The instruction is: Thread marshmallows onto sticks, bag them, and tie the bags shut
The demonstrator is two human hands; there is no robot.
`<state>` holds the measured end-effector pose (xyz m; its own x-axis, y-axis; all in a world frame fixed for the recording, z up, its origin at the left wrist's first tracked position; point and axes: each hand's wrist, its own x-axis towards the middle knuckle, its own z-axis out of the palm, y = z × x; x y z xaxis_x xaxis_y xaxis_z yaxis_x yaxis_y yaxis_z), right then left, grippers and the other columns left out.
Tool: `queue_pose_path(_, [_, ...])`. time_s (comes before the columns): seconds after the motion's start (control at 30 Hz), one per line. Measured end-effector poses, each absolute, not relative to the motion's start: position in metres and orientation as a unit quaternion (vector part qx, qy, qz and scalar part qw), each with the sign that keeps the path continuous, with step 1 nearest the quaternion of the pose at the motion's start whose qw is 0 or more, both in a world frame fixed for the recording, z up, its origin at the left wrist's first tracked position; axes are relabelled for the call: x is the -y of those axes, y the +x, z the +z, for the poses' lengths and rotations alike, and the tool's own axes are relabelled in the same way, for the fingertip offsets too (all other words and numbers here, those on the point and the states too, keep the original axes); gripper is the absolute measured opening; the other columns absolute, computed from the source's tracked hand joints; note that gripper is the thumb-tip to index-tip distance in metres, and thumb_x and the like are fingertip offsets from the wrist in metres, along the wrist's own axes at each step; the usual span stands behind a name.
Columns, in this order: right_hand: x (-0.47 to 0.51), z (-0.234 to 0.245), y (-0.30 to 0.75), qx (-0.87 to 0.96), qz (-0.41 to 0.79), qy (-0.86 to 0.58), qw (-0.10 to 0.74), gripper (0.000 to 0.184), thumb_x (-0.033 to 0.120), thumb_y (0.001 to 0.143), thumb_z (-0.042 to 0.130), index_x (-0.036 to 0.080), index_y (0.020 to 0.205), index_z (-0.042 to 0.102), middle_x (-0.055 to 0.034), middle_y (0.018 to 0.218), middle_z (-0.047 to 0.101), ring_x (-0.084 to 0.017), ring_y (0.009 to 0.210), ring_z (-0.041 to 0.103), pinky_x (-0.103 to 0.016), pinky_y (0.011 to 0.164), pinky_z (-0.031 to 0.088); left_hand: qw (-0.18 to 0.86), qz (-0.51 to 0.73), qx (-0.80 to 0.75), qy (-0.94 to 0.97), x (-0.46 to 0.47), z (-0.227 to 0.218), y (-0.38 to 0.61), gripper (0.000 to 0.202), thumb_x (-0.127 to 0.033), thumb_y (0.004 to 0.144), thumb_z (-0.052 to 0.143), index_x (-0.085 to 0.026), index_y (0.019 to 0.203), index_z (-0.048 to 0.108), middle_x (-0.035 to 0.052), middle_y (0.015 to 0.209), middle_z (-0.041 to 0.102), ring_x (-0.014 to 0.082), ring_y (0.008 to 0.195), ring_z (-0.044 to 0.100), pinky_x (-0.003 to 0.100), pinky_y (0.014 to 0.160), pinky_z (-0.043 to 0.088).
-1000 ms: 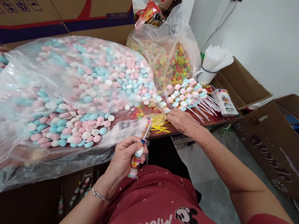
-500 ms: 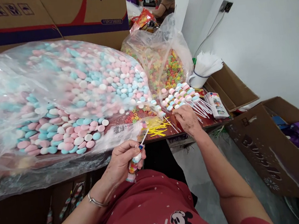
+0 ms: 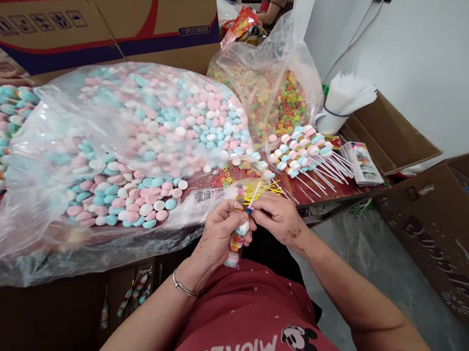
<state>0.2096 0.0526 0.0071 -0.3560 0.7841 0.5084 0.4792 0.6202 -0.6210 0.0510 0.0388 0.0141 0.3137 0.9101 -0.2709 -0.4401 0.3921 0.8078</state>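
A wrapped marshmallow skewer (image 3: pixel 233 245) is upside my lap, its white stick (image 3: pixel 255 194) pointing up and away. My left hand (image 3: pixel 223 231) is closed around the wrapped sweets just below the stick. The fingers of my right hand (image 3: pixel 280 218) pinch at the gathered blue neck of the wrapper (image 3: pixel 248 211), where both hands meet; anything small between those fingertips is hidden. Just beyond the hands lie yellow twist ties (image 3: pixel 276 186) and a clear printed wrapper (image 3: pixel 209 194).
Loose marshmallows (image 3: pixel 135 202) spill from a large clear bag (image 3: pixel 141 113). Behind are ring-shaped sweets in another bag (image 3: pixel 289 100). Unwrapped marshmallow skewers (image 3: pixel 302 147) lie right, near a white mug (image 3: pixel 330 121) and a packet stack (image 3: pixel 361 163). Cardboard boxes (image 3: pixel 429 231) flank the table; a co-worker sits behind.
My right hand has come back from beside the unwrapped skewers to the wrapper's neck, meeting my left hand. The left hand keeps hold of the wrapped skewer. The view has shifted left.
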Motion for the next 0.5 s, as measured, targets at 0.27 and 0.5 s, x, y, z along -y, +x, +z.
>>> queue_pose_path(0.27, [-0.053, 0.018, 0.208, 0.805, 0.288, -0.401, 0.33, 0.026, 0.015, 0.088, 0.05, 0.019, 0.064, 0.061, 0.0018, 0.066, 0.061, -0.012, 0.066, 0.057, -0.023, 0.068, 0.043, 0.705, 0.493, -0.405, 0.31, -0.032, 0.004, 0.051, 0.028, -0.029, 0.065, 0.074, -0.018, 0.079, 0.052, -0.0018, 0.058, 0.068, 0.0091, 0.038, 0.056, 0.017, 0.037, 0.044])
queue_pose_path(0.5, [-0.049, 0.001, 0.21, 0.85, 0.047, -0.407, 0.33, 0.022, 0.016, 0.093, 0.046, 0.02, 0.082, 0.064, -0.0038, 0.075, 0.063, -0.017, 0.073, 0.057, -0.03, 0.072, 0.046, 0.677, 0.516, -0.426, 0.308, -0.042, -0.002, 0.056, 0.017, -0.026, 0.065, 0.067, -0.016, 0.072, 0.056, -0.0017, 0.058, 0.064, 0.0073, 0.039, 0.055, 0.016, 0.038, 0.043])
